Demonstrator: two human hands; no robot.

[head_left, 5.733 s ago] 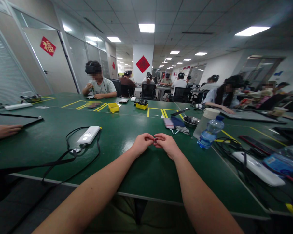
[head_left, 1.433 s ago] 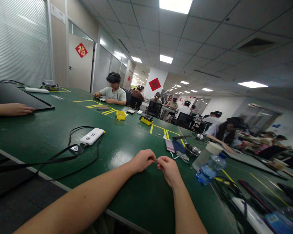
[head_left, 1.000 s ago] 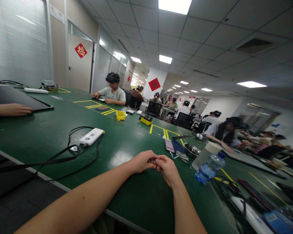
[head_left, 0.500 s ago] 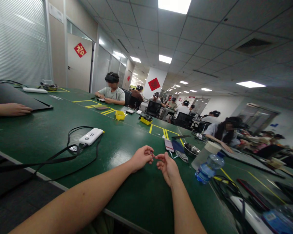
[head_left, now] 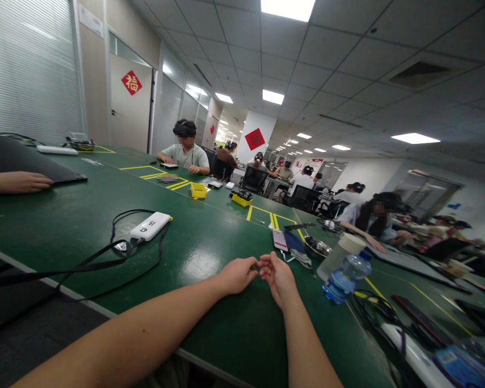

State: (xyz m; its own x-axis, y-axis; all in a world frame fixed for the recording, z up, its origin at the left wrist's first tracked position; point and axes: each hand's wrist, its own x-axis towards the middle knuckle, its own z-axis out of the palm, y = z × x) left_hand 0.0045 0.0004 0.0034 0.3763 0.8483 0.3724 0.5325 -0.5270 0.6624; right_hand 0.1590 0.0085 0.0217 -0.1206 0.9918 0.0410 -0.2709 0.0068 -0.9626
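Note:
Over the green table point(head_left: 202, 237), my left hand point(head_left: 239, 275) and my right hand point(head_left: 281, 277) come together, fingertips meeting or nearly so. The left fingers are closed and bent inward, with the back of that hand toward me. My right hand is curled, its thumb and fingers drawn together against the left fingertips. Whatever small thing lies between them is hidden by the fingers. Just beyond the right hand lies a phone point(head_left: 280, 241) beside a dark blue cloth item point(head_left: 296, 245).
A white power bank point(head_left: 151, 226) with black cables lies left. Right stand a metal bowl point(head_left: 317, 247), a pale cup point(head_left: 339, 256) and a blue-labelled bottle point(head_left: 345, 277). Yellow trays point(head_left: 199, 190) sit farther back. Another person's hand point(head_left: 22, 181) rests on a dark laptop-like panel point(head_left: 32, 159) at left.
My left hand has turned and moved slightly right and down, bringing its fingertips to the right hand's. The small dark reddish piece it pinched is now hidden. My right hand has barely moved.

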